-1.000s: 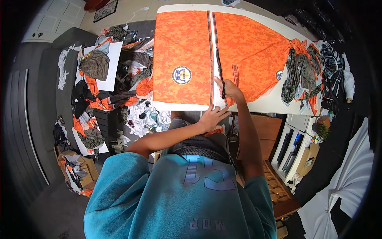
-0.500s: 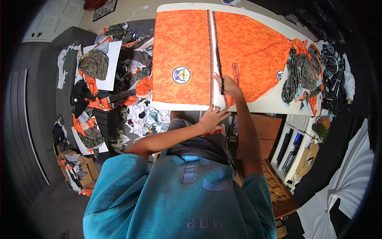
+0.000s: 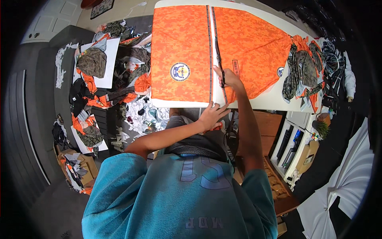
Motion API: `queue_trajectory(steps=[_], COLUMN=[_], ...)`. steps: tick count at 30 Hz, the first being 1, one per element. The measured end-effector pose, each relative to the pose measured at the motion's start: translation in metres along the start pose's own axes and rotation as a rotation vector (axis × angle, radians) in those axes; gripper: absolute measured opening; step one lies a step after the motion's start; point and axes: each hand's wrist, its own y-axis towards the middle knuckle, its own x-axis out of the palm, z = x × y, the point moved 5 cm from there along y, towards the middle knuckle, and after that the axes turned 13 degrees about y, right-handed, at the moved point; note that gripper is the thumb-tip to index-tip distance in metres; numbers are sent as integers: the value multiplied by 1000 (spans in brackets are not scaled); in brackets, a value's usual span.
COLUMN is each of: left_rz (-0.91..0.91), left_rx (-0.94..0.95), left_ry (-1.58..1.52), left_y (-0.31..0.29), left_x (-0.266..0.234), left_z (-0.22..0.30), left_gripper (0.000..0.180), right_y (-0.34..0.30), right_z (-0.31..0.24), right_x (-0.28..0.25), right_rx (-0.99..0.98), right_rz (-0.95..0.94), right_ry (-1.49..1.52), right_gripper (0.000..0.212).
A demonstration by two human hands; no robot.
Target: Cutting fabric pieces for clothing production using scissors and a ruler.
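Observation:
An orange camouflage garment (image 3: 179,40) lies spread on the white table (image 3: 274,104), with a lengthwise gap between its two dark-edged halves. My right hand (image 3: 230,79) is closed around a slim black thing (image 3: 223,75) along the dark edge of the right half; its exact kind is unclear. At the near table edge, my left hand (image 3: 211,116) has its fingers spread, their tips at the bottom of the gap. A round emblem (image 3: 180,72) marks the left half.
Crumpled camouflage and dark clothes (image 3: 304,71) are bunched at the table's right end. Garments and white scraps (image 3: 145,115) pile up at left, near a cardboard box (image 3: 85,167). A wooden chair (image 3: 278,191) and a white shelf (image 3: 292,147) stand to my right.
The table and garment sit slightly higher in view. Both hands keep nearly the same places on the garment, with only slight shifts of the right hand.

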Motion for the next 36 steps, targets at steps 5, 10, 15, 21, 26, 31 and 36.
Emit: queue_trajectory(steps=[5, 10, 15, 21, 26, 31, 36], left_rz=[8, 6, 0, 22, 10, -1, -18], left_rx=[-4, -3, -7, -1, 10, 12, 14], left_ry=[-10, -18, 4, 42, 36, 29, 16], left_y=[1, 1, 2, 2, 2, 3, 4], left_x=[1, 0, -2, -5, -2, 1, 2], left_z=[2, 2, 0, 0, 0, 1, 2], left_gripper=[78, 77, 75, 71, 71, 72, 75], right_y=[5, 12, 17, 30, 30, 30, 39], right_z=[-6, -9, -15, -16, -19, -31, -30], right_x=[2, 3, 6, 0, 1, -1, -3], right_rx=[33, 15, 6, 32, 24, 33, 22], right_rz=[-12, -23, -42, -25, -45, -59, -35], right_ry=[-19, -24, 29, 25, 55, 25, -39], right_gripper=[58, 59, 59, 58, 59, 61, 61])
